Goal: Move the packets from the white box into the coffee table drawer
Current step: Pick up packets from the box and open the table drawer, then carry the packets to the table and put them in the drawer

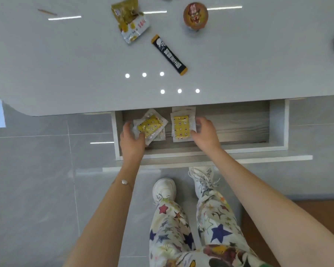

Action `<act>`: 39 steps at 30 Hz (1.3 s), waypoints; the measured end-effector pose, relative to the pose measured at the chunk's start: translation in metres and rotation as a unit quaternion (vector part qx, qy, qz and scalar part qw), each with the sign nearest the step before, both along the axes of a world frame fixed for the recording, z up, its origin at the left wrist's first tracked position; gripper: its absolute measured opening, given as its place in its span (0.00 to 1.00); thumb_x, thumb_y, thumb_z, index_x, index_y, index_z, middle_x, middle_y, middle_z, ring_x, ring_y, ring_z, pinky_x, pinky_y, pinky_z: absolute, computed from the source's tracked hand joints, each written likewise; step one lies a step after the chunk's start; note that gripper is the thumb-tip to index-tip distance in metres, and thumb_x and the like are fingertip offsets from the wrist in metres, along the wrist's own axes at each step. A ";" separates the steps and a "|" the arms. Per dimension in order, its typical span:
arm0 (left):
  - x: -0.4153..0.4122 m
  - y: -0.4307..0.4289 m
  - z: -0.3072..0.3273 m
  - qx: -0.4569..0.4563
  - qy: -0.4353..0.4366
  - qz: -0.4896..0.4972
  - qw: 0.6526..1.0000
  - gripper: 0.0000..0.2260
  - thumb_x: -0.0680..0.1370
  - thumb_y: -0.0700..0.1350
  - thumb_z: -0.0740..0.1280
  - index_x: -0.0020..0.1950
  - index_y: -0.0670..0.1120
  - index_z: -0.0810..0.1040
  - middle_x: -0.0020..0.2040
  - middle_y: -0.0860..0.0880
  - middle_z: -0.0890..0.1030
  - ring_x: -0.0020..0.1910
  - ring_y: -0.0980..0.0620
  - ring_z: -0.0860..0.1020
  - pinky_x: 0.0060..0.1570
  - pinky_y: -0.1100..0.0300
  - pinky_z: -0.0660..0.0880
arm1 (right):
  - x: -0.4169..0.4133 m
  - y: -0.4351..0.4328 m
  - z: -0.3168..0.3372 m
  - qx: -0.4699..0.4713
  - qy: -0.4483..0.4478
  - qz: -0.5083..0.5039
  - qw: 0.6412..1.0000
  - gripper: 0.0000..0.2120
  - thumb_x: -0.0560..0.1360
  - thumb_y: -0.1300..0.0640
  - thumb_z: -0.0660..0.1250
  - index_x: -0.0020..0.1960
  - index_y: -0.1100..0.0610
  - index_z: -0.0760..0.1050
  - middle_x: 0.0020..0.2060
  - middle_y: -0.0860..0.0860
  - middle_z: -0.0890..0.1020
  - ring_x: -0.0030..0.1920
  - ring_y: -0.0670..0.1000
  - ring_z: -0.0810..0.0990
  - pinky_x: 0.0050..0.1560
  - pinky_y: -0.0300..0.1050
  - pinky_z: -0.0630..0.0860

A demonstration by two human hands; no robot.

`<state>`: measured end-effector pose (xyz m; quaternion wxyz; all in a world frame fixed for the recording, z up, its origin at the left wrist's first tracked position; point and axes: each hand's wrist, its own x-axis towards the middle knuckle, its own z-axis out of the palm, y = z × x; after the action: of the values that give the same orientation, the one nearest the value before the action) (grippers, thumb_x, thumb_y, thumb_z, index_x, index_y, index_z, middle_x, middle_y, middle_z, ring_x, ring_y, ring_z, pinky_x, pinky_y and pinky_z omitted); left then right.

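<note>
Left grip (132, 135) pinches near-left corner of left packet (151, 126); right grip (204, 130) curls on right edge of right packet (181, 126).
Table (66, 64): grey top, far side.
Drawer (239, 124): pulled open, right half bare.
Packets: side by side in left half, apparently down on drawer floor, left one skewed.
White box: out of view, so remaining count unknown.
Judgement: two packets delivered, release pending.
Black stick sachet (169, 54) on table, untouched.
</note>
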<state>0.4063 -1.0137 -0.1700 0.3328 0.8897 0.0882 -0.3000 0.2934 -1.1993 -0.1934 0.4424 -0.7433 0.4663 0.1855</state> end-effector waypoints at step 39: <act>-0.062 0.440 0.527 0.268 -0.246 0.091 0.927 0.28 0.79 0.59 0.60 0.77 0.53 0.59 0.77 0.46 0.58 0.76 0.43 0.54 0.74 0.43 0.46 | 0.171 0.425 0.578 -0.276 -0.259 0.732 0.567 0.30 0.75 0.47 0.64 0.74 0.50 0.60 0.67 0.54 0.70 0.67 0.58 0.67 0.65 0.52 0.62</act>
<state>0.3441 -0.5742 0.3571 0.1191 0.9797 0.1609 -0.0060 0.4648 -0.7745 0.3848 0.0306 -0.9324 -0.3433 0.1084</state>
